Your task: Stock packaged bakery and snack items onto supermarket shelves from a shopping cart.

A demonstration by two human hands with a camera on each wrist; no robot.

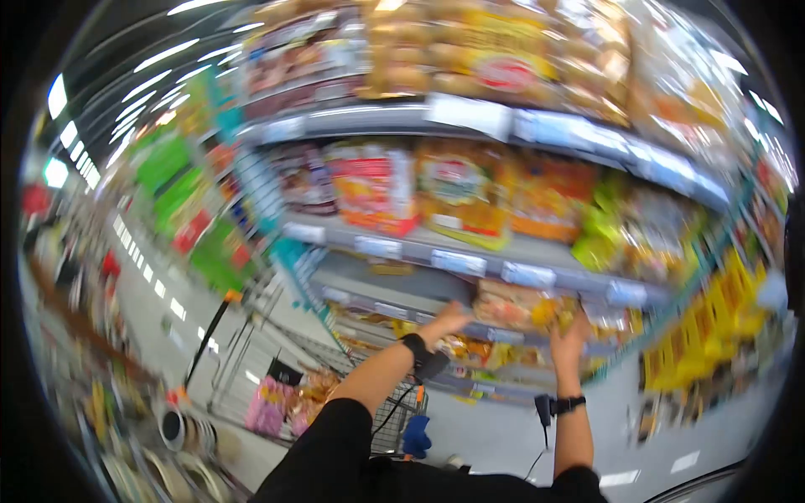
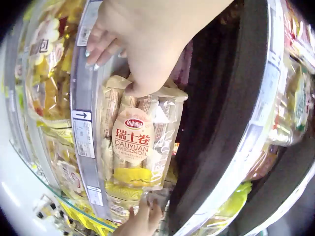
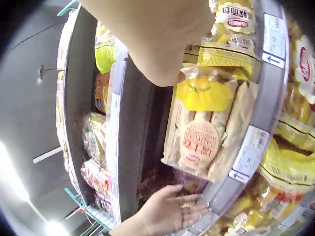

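A clear pack of Swiss rolls (image 2: 133,132) lies on a lower shelf, its yellow-printed end by my right hand. My left hand (image 1: 449,323) is at the opposite end, with its thumb against the wrapper and its fingers stretched out over the shelf's front edge. In the right wrist view, the left hand (image 3: 172,209) shows loose, extended fingers. My right hand (image 1: 570,335) pinches the wrapper at the yellow end. From the left wrist, the right hand (image 2: 142,219) appears with bent fingertips at the clear flap; its own wrist view hides most fingers.
Bagged breads (image 1: 465,189) fill the shelves above, and yellow bread packs (image 3: 231,29) sit beside the rolls. Price labels (image 2: 83,135) line the shelf edge. A wire shopping cart (image 1: 226,377) with packaged goods stands at left. Yellow packs (image 1: 704,327) hang at right.
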